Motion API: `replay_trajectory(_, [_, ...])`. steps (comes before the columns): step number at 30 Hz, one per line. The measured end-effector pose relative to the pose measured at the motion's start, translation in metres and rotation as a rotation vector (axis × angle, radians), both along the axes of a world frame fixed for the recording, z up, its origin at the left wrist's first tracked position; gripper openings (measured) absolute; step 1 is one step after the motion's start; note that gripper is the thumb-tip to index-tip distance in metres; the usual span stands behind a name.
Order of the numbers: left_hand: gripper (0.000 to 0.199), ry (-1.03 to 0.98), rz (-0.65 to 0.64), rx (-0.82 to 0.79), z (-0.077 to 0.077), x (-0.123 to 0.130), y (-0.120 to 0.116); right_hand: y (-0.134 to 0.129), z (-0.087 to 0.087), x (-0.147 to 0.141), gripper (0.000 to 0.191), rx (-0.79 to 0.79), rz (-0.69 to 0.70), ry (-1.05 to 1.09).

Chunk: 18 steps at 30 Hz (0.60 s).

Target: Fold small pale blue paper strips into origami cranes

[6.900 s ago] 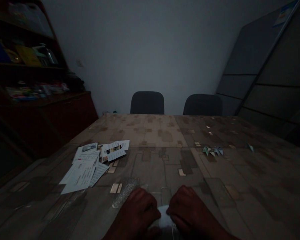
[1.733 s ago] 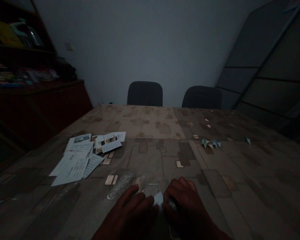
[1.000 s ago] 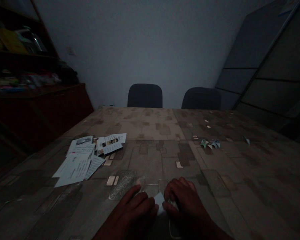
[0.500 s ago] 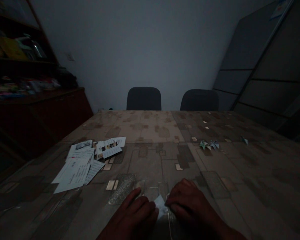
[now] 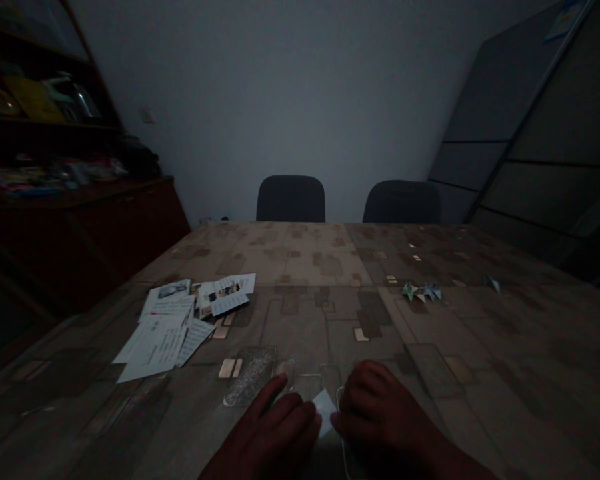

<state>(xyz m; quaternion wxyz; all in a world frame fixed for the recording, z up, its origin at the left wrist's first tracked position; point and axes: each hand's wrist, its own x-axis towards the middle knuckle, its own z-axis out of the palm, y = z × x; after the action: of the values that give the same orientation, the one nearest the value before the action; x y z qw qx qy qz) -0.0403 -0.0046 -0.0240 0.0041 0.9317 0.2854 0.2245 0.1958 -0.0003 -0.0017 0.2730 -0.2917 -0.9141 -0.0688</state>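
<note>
A small folded piece of white paper [image 5: 325, 409] lies between my two hands near the table's front edge. My left hand [image 5: 280, 427] presses on its left side with curled fingers, the index finger sticking out forward. On the right side, my right hand [image 5: 375, 407] is closed, with thumb and fingertips at the paper's edge. The undersides of both hands and part of the paper's lower end are dark and hidden.
Printed paper sheets [image 5: 157, 337] lie in a loose pile at the left, beside more cut pieces [image 5: 227, 293]. Small folded paper figures [image 5: 421, 292] stand at the right, another [image 5: 493, 283] farther off. Two chairs [image 5: 291, 199] are behind the patterned table [image 5: 300, 267].
My right hand's fingers have drawn back slightly from the paper's top, leaving more of it showing. The whole view has shifted a little.
</note>
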Motion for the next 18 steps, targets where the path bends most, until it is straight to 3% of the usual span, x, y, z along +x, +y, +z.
replay_trajectory(7, [0.028,0.019,0.003,0.219,-0.003,0.007,0.003,0.000,-0.001,-0.003,0.024,-0.062,0.000,0.022])
replay_trajectory(12, [0.029,-0.001,0.052,0.256,-0.003,0.011,0.004,-0.003,0.004,-0.003,0.021,-0.092,-0.006,-0.012])
replay_trajectory(18, [0.025,-0.047,0.023,0.296,0.006,0.001,0.001,-0.003,0.003,-0.003,0.022,-0.082,0.007,0.008])
